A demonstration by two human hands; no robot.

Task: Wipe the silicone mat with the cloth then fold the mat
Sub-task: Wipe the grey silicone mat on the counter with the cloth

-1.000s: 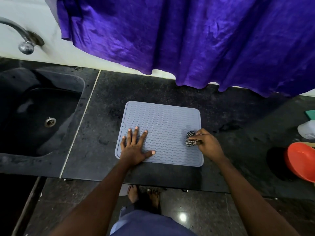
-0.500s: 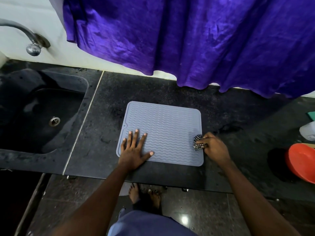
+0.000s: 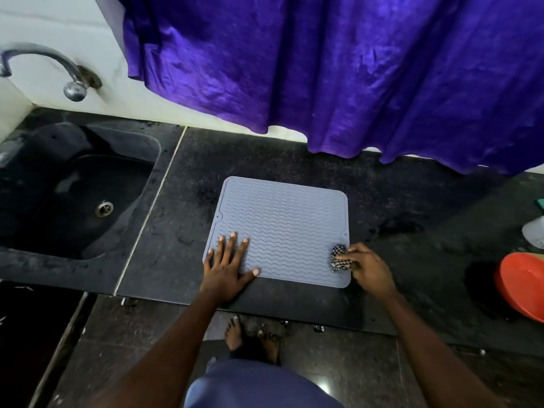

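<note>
A grey silicone mat [image 3: 282,222] with wavy ridges lies flat on the black stone counter [image 3: 188,207]. My left hand [image 3: 225,269] presses flat on the mat's near left corner, fingers spread. My right hand [image 3: 366,266] grips a small bunched black-and-white checked cloth [image 3: 338,257] at the mat's near right corner, the cloth resting on the mat's surface by its right edge.
A black sink [image 3: 73,195] with a drain and a metal tap [image 3: 59,72] lies to the left. A purple curtain [image 3: 338,69] hangs over the counter's back. An orange bowl [image 3: 521,287] and a white object [image 3: 534,231] sit at the far right. The counter's front edge runs just below my hands.
My right hand has dragged the cloth toward me along the mat's right side to the near right corner. The left hand stays pressed on the mat.
</note>
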